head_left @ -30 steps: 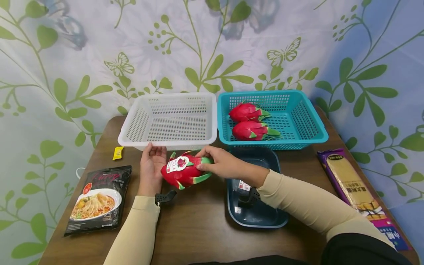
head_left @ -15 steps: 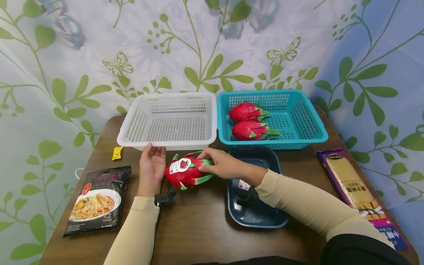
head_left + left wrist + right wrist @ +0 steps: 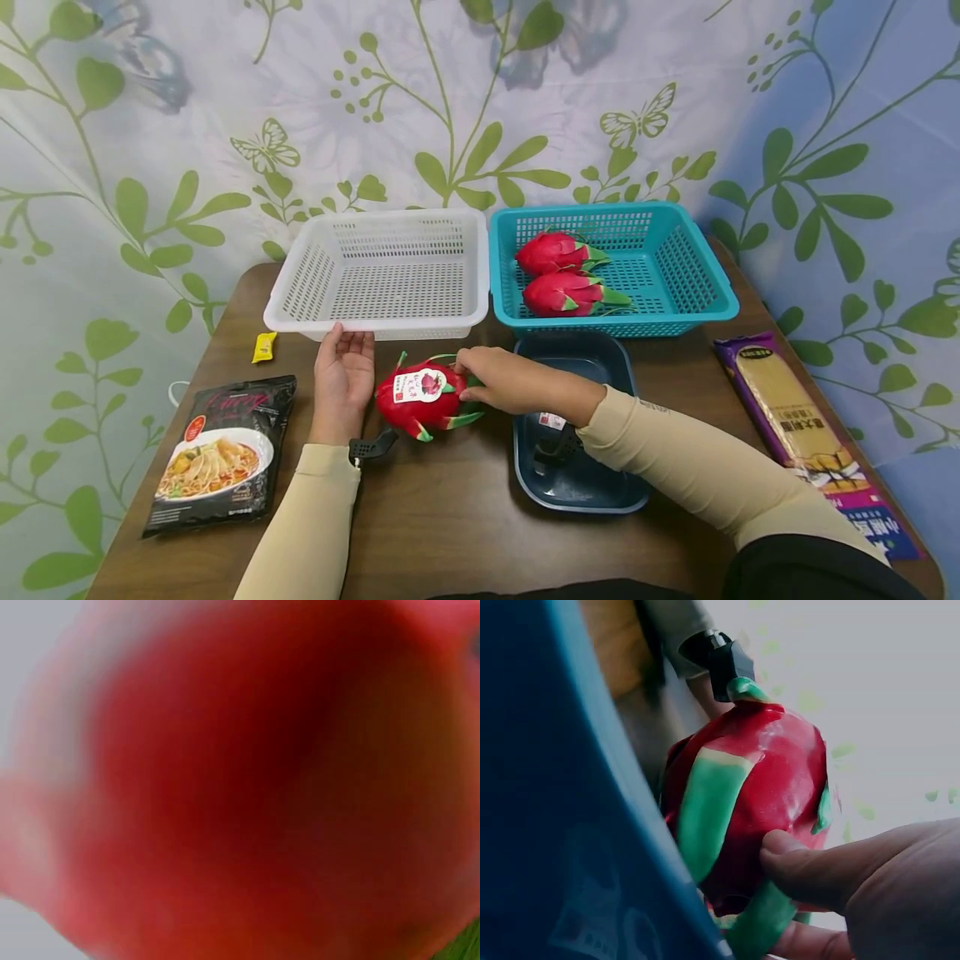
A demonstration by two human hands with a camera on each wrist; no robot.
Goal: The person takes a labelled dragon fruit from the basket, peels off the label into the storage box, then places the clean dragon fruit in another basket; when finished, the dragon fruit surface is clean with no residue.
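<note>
My right hand (image 3: pixel 510 379) pinches a red dragon fruit (image 3: pixel 420 398) by its green-leafed end, thumb on the near side. The fruit has a white label on top and sits just right of my left wrist. In the right wrist view, the thumb presses the red skin of the dragon fruit (image 3: pixel 780 780) beside a green leaf. My left hand (image 3: pixel 345 379) lies palm up, fingers fairly straight, fingertips right at the front rim of the white basket (image 3: pixel 375 325). Blurred red from the dragon fruit (image 3: pixel 225 750) fills most of the left wrist view, hiding that hand.
A teal basket (image 3: pixel 675 321) at back right holds two dragon fruits (image 3: pixel 558 275). A dark blue basin (image 3: pixel 585 492) lies under my right wrist. Black noodle packet (image 3: pixel 225 454) and yellow wrapped piece (image 3: pixel 264 347) lie left; a purple-edged noodle pack (image 3: pixel 795 417) lies right.
The dragon fruit has shifted slightly right and turned in my right hand, so its label faces more upward. My left hand has stayed at the white basket's rim.
</note>
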